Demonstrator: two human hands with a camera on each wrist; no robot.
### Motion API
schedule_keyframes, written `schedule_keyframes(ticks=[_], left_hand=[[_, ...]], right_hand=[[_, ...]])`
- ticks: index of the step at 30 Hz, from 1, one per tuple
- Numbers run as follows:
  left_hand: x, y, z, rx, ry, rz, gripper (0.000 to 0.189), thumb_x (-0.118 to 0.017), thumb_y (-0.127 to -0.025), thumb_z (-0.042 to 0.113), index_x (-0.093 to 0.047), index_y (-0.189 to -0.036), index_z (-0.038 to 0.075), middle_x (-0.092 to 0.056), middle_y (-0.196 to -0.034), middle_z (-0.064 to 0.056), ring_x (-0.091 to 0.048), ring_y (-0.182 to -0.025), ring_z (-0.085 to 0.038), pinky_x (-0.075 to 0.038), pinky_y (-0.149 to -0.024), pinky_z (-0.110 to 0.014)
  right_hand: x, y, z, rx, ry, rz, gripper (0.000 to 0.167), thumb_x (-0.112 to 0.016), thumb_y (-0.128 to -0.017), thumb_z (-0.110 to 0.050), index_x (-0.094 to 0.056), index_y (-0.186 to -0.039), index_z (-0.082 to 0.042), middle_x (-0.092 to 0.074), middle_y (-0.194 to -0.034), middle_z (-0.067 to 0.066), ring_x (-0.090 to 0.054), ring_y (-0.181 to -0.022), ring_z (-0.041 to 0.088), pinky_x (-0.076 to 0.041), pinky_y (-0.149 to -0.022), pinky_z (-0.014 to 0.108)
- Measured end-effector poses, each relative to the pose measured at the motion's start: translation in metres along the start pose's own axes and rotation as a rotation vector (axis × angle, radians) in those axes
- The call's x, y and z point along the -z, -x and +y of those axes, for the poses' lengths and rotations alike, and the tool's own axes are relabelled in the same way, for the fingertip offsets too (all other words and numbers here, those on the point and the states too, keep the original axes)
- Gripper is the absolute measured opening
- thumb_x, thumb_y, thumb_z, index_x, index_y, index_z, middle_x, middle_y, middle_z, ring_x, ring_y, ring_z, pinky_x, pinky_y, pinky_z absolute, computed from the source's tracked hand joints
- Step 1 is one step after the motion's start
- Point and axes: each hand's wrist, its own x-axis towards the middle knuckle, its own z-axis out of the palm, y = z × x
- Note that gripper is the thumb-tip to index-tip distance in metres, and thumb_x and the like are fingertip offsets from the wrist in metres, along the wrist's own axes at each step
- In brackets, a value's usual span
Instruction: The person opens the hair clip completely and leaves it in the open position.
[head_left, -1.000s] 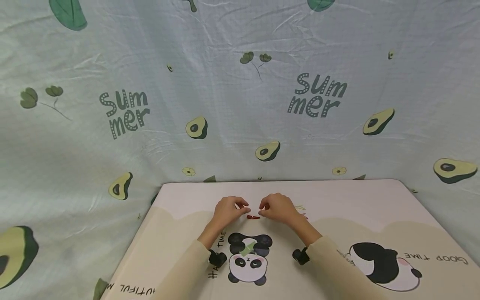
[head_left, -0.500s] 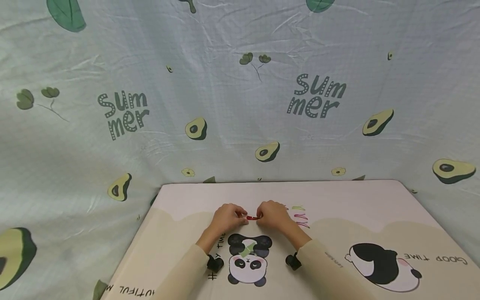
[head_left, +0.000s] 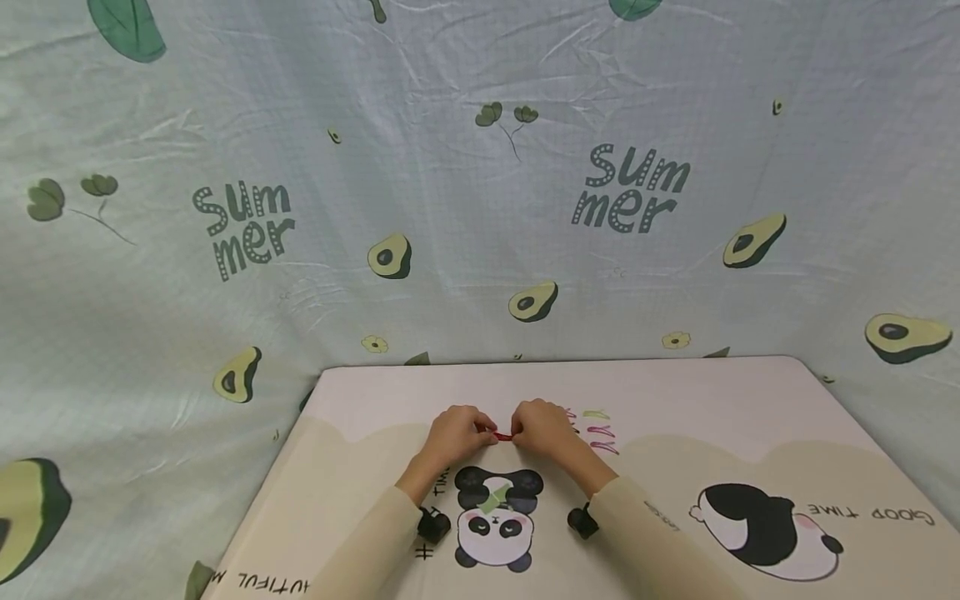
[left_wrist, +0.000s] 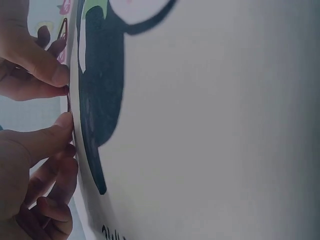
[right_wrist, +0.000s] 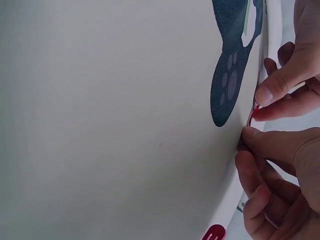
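A slim red hair clip [head_left: 504, 437] spans the gap between the two hands, just beyond the printed panda on the table. My left hand [head_left: 457, 435] pinches one end of it between thumb and forefinger. The other end is pinched by my right hand [head_left: 542, 432]. In the right wrist view, a short red stretch of the clip [right_wrist: 253, 111] shows between the fingertips; the rest is covered by them. From the left wrist, both thumbs appear close together over the clip.
More hair clips lie right of the right hand, among them a green one [head_left: 597, 414] and a pink one [head_left: 601, 431]. They rest on the printed tabletop [head_left: 712, 400]. Behind the table hangs an avocado-patterned cloth [head_left: 450, 208].
Both hands came down onto the red hair clip and closed in on its ends. More of the pink clips at the right came into sight as the right hand shifted left.
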Motion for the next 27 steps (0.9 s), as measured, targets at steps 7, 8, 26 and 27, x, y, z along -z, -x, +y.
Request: schedule_keyframes(ticks=[7, 8, 26, 27], left_hand=[[-0.002, -0.001, 0.003, 0.003, -0.004, -0.003, 0.008, -0.081, -0.088, 0.021, -0.083, -0.093, 0.016, -0.075, -0.083, 0.004, -0.057, -0.072, -0.008, -0.043, -0.064, -0.025], [-0.001, -0.001, 0.004, -0.002, -0.006, 0.0, 0.007, -0.081, -0.088, 0.021, -0.083, -0.093, 0.016, -0.076, -0.083, 0.003, -0.058, -0.072, -0.008, -0.043, -0.064, -0.026], [0.008, 0.0, 0.017, 0.027, 0.033, 0.063, 0.006, -0.078, -0.092, 0.018, -0.082, -0.095, 0.014, -0.078, -0.095, 0.001, -0.056, -0.073, -0.01, -0.044, -0.067, -0.025], [0.009, 0.0, 0.019, 0.024, 0.039, 0.072, 0.007, -0.078, -0.092, 0.019, -0.082, -0.095, 0.014, -0.078, -0.095, 0.001, -0.056, -0.073, -0.01, -0.044, -0.067, -0.025]], right_hand=[[0.0, 0.0, -0.002, -0.028, -0.027, -0.004, 0.009, -0.078, -0.085, -0.009, -0.077, -0.076, -0.012, -0.069, -0.071, -0.003, -0.055, -0.065, 0.013, -0.048, -0.063, 0.036], [0.0, 0.0, -0.002, -0.034, -0.029, -0.003, 0.008, -0.078, -0.085, -0.009, -0.077, -0.077, -0.012, -0.069, -0.072, -0.002, -0.055, -0.065, 0.013, -0.049, -0.063, 0.036], [0.018, 0.009, -0.001, -0.013, -0.042, 0.093, 0.004, -0.079, -0.086, -0.014, -0.076, -0.084, -0.013, -0.068, -0.076, -0.003, -0.057, -0.07, 0.012, -0.049, -0.065, 0.034], [0.02, 0.011, -0.001, -0.017, -0.05, 0.1, 0.004, -0.079, -0.087, -0.015, -0.076, -0.084, -0.014, -0.068, -0.075, -0.004, -0.056, -0.069, 0.012, -0.048, -0.064, 0.033]])
